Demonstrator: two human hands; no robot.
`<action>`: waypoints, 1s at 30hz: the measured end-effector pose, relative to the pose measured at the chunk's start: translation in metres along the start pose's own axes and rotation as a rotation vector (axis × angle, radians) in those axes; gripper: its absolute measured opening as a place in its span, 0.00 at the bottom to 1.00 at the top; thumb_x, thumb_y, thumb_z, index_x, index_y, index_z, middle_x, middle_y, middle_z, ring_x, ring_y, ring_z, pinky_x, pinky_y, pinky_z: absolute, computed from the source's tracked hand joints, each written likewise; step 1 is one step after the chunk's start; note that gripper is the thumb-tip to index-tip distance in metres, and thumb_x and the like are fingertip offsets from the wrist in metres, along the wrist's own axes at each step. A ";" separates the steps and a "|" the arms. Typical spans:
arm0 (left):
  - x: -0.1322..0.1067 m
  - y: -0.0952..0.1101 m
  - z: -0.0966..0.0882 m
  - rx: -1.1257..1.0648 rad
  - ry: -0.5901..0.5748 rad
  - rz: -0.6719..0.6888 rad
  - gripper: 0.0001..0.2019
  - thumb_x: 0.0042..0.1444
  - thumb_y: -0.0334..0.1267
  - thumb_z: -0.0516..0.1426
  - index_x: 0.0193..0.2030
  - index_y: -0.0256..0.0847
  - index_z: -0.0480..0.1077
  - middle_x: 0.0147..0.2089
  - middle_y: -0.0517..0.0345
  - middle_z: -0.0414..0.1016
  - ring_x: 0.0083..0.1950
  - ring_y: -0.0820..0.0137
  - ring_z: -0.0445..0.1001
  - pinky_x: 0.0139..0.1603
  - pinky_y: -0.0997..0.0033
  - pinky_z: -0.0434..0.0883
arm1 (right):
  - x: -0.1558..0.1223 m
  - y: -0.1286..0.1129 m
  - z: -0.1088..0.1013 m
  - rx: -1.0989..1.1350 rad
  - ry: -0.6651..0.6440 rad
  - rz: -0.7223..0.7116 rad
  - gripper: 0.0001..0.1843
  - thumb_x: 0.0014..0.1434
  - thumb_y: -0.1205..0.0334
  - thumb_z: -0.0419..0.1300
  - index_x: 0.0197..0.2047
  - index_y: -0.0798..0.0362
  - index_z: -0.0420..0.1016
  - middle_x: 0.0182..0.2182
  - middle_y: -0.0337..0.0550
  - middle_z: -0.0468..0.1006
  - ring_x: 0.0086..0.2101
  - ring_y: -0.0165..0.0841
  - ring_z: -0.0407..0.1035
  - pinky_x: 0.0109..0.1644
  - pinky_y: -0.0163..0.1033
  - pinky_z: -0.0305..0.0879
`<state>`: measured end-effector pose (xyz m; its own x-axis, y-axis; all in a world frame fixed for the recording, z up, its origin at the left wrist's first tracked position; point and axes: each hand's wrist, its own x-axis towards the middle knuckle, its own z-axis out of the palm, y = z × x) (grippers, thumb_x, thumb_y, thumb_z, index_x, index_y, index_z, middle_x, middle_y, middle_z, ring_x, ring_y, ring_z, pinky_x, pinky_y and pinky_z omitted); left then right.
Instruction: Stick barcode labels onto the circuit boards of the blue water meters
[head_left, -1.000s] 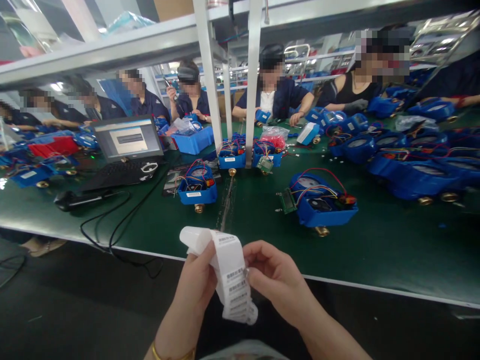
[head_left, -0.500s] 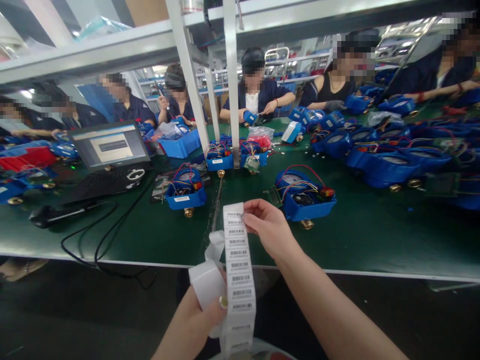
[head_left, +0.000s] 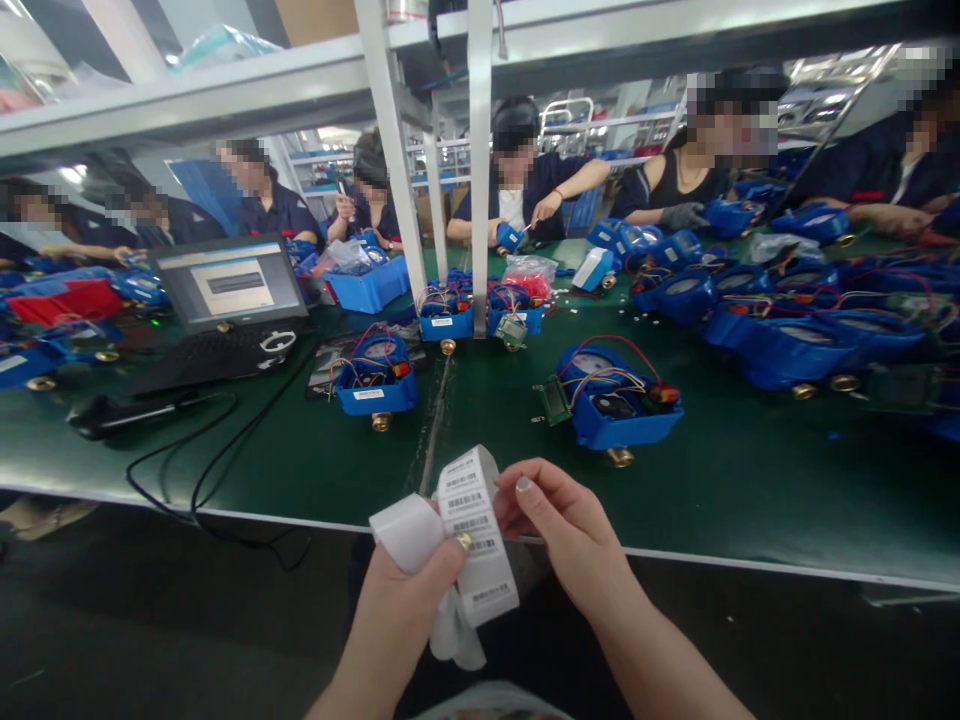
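Note:
A white roll of barcode labels (head_left: 409, 530) is gripped in my left hand (head_left: 409, 610), its thumb pressing on the printed strip (head_left: 466, 500). The strip bends over at its top, and more loose backing (head_left: 457, 640) dangles below. Close against the strip's right edge is my right hand (head_left: 574, 535), fingers curled and thumb laid near the index finger. Its fingertips are partly hidden, so what they pinch cannot be made out. Beyond my hands, a blue meter housing (head_left: 626, 425) with exposed wires and a small green circuit board (head_left: 555, 400) sits on the green table (head_left: 495, 420).
Another labelled blue meter (head_left: 375, 395) stands left of centre. A laptop (head_left: 232, 290), a black barcode scanner (head_left: 112, 415) and its looping cable lie leftward. Shelf posts (head_left: 480, 180) rise mid-table. Many meters (head_left: 787, 345) crowd the right; several co-workers sit opposite.
My right hand has come down and right from the strip's top end. The strip, stretched long before, is now shorter and folded over near my left hand.

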<state>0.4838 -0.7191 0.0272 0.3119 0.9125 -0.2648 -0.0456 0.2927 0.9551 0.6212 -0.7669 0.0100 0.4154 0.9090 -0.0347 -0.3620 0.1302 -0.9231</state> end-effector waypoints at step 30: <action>0.032 0.017 -0.001 -0.250 0.311 0.077 0.09 0.44 0.28 0.63 0.34 0.37 0.71 0.26 0.61 0.75 0.27 0.71 0.73 0.24 0.77 0.72 | -0.037 0.011 -0.015 -0.140 -0.264 0.016 0.16 0.57 0.51 0.60 0.45 0.53 0.72 0.30 0.42 0.76 0.28 0.31 0.69 0.30 0.34 0.61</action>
<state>0.4923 -0.6846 0.0353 -0.0022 0.9662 -0.2577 -0.2987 0.2453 0.9223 0.6148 -0.8053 -0.0043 0.1720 0.9845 0.0343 -0.2402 0.0757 -0.9678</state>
